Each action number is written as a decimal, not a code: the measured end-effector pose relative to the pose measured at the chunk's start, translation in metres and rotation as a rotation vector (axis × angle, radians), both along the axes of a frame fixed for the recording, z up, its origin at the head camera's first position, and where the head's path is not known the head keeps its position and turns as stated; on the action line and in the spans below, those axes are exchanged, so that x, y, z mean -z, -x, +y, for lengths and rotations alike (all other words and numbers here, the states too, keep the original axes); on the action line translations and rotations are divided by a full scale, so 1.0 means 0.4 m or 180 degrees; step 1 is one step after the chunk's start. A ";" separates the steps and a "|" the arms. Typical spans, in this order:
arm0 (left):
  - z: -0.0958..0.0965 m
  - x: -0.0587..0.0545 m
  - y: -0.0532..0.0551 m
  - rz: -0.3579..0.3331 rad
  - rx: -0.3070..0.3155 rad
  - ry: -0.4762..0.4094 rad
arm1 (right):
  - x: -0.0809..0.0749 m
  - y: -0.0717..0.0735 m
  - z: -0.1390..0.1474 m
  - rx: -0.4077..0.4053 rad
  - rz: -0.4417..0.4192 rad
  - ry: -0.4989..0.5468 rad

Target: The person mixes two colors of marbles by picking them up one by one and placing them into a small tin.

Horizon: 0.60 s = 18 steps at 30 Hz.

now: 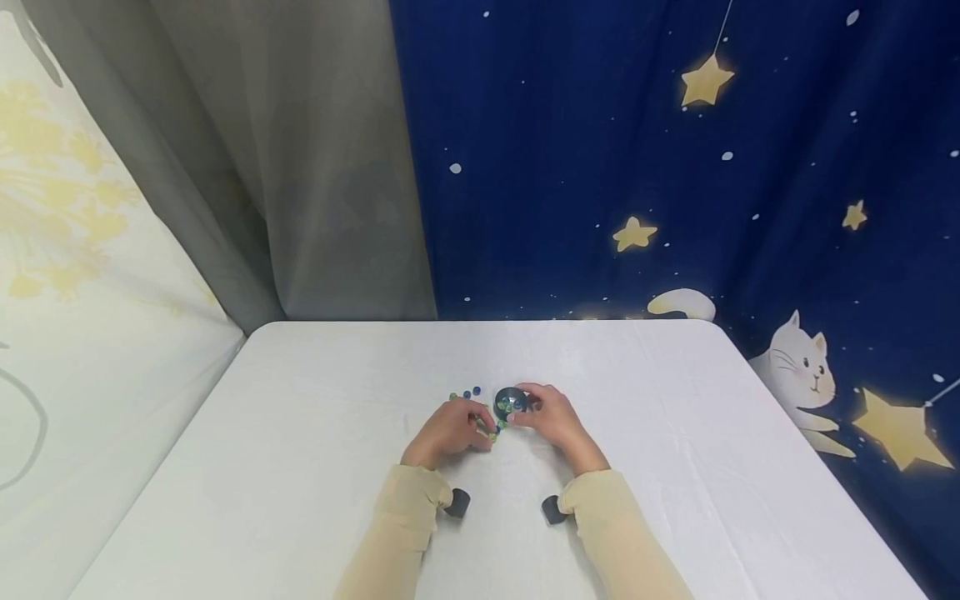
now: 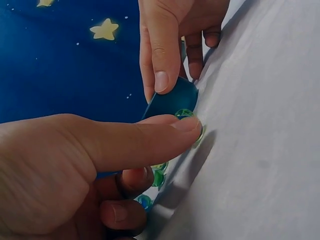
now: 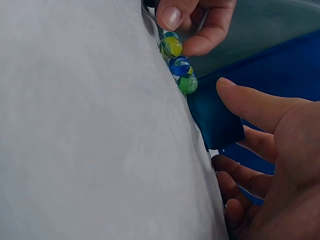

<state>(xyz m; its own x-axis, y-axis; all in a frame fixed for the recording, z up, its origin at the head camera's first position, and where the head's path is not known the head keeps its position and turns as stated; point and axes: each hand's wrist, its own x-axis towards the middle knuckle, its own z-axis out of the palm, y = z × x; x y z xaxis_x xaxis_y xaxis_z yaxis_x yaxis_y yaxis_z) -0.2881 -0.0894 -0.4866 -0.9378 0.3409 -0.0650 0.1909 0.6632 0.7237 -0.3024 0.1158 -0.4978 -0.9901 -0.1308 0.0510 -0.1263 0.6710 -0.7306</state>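
A small dark teal cup (image 1: 501,414) stands on the white table with several glass marbles (image 1: 513,407) visible inside. My right hand (image 1: 553,415) holds it from the right, thumb near the rim and fingers around the far side. To the left of the cup, my left hand (image 1: 450,429) is low over loose marbles, its thumb and index finger apart at the tips. A yellow-swirled marble (image 3: 171,46) lies right at those fingertips. Beside it, a blue marble (image 3: 179,65) and a green marble (image 3: 188,84) line up toward the cup. The left palm hides part of the group.
Blue marbles (image 1: 477,391) lie beyond the left hand. The white table (image 1: 300,467) reaches back to a grey curtain (image 1: 337,167) and a blue star-printed curtain (image 1: 555,167). Black wrist devices (image 1: 457,503) sit at both sleeve cuffs.
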 end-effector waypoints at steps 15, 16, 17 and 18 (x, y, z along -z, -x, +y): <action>0.013 0.009 0.003 0.0142 -0.0168 0.0436 | 0.002 0.000 0.000 0.0007 -0.0017 0.0043; 0.013 0.009 0.003 0.0147 -0.0169 0.0446 | 0.001 0.000 0.000 0.0006 -0.0013 0.0037; 0.013 0.008 0.003 0.0147 -0.0169 0.0450 | 0.000 -0.001 0.000 0.0004 -0.0010 0.0034; 0.013 0.007 0.002 0.0147 -0.0167 0.0449 | 0.000 -0.001 0.000 -0.0002 0.0004 0.0023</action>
<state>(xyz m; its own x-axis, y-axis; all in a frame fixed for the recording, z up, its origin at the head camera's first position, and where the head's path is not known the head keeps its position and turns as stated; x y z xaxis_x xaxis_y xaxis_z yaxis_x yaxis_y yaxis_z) -0.2890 -0.0843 -0.4892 -0.9572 0.2819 -0.0653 0.1842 0.7676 0.6138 -0.3021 0.1156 -0.4979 -0.9900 -0.1309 0.0531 -0.1275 0.6656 -0.7353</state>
